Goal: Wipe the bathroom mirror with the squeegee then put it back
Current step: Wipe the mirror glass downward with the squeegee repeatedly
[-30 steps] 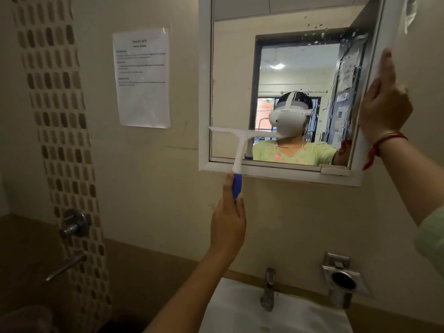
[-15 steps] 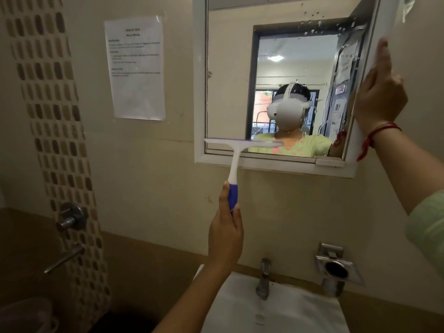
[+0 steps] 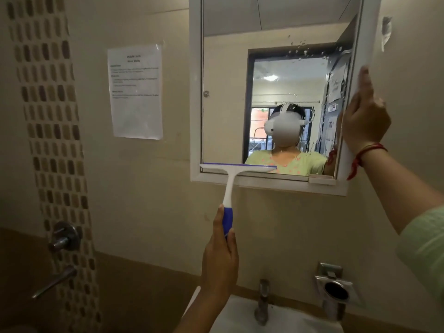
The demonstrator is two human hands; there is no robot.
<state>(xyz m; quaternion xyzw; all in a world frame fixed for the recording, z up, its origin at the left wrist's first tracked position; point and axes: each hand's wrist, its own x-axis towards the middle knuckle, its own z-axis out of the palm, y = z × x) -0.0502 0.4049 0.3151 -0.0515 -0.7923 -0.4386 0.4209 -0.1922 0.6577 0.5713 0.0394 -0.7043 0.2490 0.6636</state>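
The white-framed bathroom mirror [image 3: 225, 92] hangs on the wall above the sink. Water drops and streaks [image 3: 300, 51] cover its upper right and right side, while the left part looks wiped. My left hand [image 3: 219, 258] grips the blue end of the squeegee [image 3: 230, 179]. Its white blade lies flat across the bottom left of the glass, just above the lower frame. My right hand [image 3: 365, 121], with a red thread at the wrist, holds the mirror's right frame edge.
A white sink [image 3: 240, 316] with a metal tap [image 3: 262, 301] sits below. A chrome holder [image 3: 336, 289] is fixed on the wall to the right. A printed paper sheet [image 3: 135, 92] hangs left of the mirror. A wall valve [image 3: 63, 236] and spout [image 3: 54, 281] are at far left.
The squeegee blade has slid down the glass from mid-lower height to the bottom edge. My right hand has stayed on the frame.
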